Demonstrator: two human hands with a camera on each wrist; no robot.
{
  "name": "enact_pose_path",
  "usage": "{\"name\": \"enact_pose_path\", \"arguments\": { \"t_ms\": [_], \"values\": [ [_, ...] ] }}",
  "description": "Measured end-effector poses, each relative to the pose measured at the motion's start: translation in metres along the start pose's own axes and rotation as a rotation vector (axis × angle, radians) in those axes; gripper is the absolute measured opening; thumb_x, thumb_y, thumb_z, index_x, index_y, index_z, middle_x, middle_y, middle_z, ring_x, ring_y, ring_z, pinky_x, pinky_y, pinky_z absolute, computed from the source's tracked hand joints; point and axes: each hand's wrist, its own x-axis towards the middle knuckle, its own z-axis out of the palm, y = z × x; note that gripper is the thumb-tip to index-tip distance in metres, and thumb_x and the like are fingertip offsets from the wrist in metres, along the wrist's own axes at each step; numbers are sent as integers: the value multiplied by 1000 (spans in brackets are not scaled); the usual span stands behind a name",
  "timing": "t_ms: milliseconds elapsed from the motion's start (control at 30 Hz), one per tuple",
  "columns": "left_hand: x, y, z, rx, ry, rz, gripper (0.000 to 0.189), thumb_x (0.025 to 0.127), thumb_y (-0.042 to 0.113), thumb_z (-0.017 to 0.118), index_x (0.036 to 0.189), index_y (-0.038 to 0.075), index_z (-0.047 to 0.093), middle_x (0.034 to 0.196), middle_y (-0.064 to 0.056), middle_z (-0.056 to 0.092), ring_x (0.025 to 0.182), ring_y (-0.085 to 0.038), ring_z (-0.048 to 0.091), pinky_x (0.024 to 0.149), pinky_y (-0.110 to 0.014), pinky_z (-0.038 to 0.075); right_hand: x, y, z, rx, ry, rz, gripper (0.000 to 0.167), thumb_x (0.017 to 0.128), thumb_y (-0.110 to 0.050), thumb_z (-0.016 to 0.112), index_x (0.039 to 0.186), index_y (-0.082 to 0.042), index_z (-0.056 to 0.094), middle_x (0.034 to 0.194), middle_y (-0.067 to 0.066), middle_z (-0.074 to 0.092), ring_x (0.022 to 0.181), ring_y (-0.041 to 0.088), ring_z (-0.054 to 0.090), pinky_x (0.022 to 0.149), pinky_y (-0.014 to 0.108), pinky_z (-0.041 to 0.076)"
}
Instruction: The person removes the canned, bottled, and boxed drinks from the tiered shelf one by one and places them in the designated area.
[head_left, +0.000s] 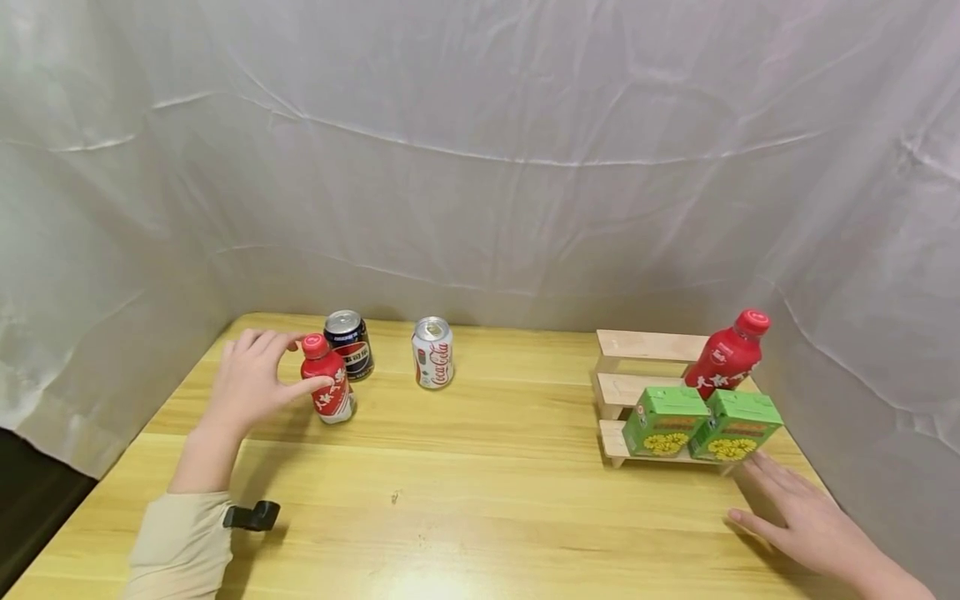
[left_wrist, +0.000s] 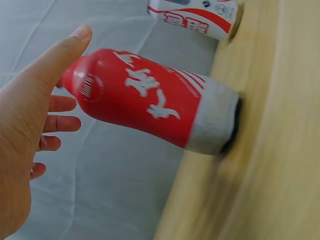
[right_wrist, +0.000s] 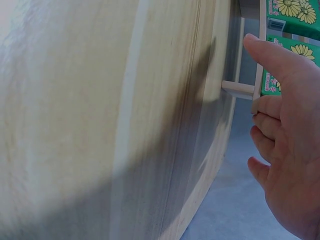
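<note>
A red plastic bottle (head_left: pixel 327 382) with a white lower part and white lettering stands at the table's left side. My left hand (head_left: pixel 255 377) is spread in a wide C around its upper part, thumb across the front and index finger by the cap. In the left wrist view the fingertips (left_wrist: pixel 67 123) show left of the bottle's shoulder, not wrapped round it. My right hand (head_left: pixel 806 521) holds nothing and lies with relaxed fingers by the front right corner of a stepped wooden rack (head_left: pixel 617 389). Two green drink cartons (head_left: pixel 663 423) with yellow flowers stand on its lowest step.
Behind the left bottle stands a dark blue Pepsi can (head_left: pixel 349 343), and to its right a silver-white Coca-Cola can (head_left: pixel 432 354). A second red bottle (head_left: pixel 726 354) is on the rack behind the cartons. Grey cloth (head_left: pixel 480 208) hangs round the wooden table (head_left: pixel 480 500).
</note>
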Motion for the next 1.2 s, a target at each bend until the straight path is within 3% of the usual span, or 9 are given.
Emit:
{"name": "enact_pose_path", "arguments": {
  "t_ms": [133, 267, 367, 567, 800, 867, 1033, 1200],
  "values": [
    [5, 5, -9, 11, 67, 41, 71, 62, 55, 84, 115, 11, 63, 109, -12, 66, 104, -33, 47, 81, -46, 29, 1, 0, -1, -3, 7, -7, 81, 87, -46, 68, 141, 8, 43, 145, 36, 39, 130, 54, 40, 99, 2, -21],
    [8, 10, -19, 29, 163, 123, 73, 57, 53, 85, 111, 9, 65, 105, -13, 67, 101, -35, 48, 78, -46, 29, 2, -1, -3, 0, 9, -8, 80, 87, -47, 67, 142, 7, 43, 146, 36, 38, 131, 53, 39, 100, 3, -21],
    [10, 15, -27, 38, 209, 175, 74, 58, 59, 80, 111, 9, 66, 104, -13, 67, 99, -36, 49, 77, -47, 30, 4, -3, -3, 15, 4, -3, 79, 87, -47, 67, 142, 6, 43, 146, 35, 38, 130, 53, 40, 101, 4, -21],
    [14, 38, -35, 52, 177, 237, 87, 75, 86, 47, 113, 10, 67, 104, -10, 66, 101, -33, 50, 79, -47, 32, 6, -5, -3, 20, -5, 6, 80, 87, -48, 67, 141, 6, 44, 145, 35, 40, 129, 53, 41, 102, 6, -22],
    [24, 69, -31, 50, 197, 349, 86, 78, 86, 40, 110, 11, 68, 106, -8, 68, 104, -31, 51, 78, -46, 34, 4, -4, -3, 13, -16, 14, 81, 87, -49, 66, 141, 6, 44, 145, 35, 39, 130, 53, 40, 102, 6, -22],
    [28, 77, -27, 51, 213, 385, 91, 79, 88, 31, 109, 11, 68, 106, -8, 68, 104, -30, 51, 79, -46, 35, 3, -4, -3, 14, -25, 20, 81, 88, -50, 66, 142, 6, 42, 146, 35, 38, 130, 53, 40, 102, 8, -23],
    [36, 98, -19, 34, 218, 475, 87, 81, 86, 33, 110, 12, 68, 103, -6, 67, 103, -29, 53, 80, -46, 37, 1, -3, -3, 17, -36, 26, 81, 88, -49, 65, 143, 6, 42, 146, 35, 37, 130, 53, 39, 99, 6, -23],
    [45, 122, -10, -4, 195, 534, 74, 77, 78, 55, 111, 13, 68, 104, -4, 66, 103, -27, 53, 80, -44, 37, -1, -1, -3, 29, -47, 34, 81, 89, -48, 64, 144, 6, 39, 148, 36, 35, 131, 54, 38, 101, 9, -24]
  ]
}}
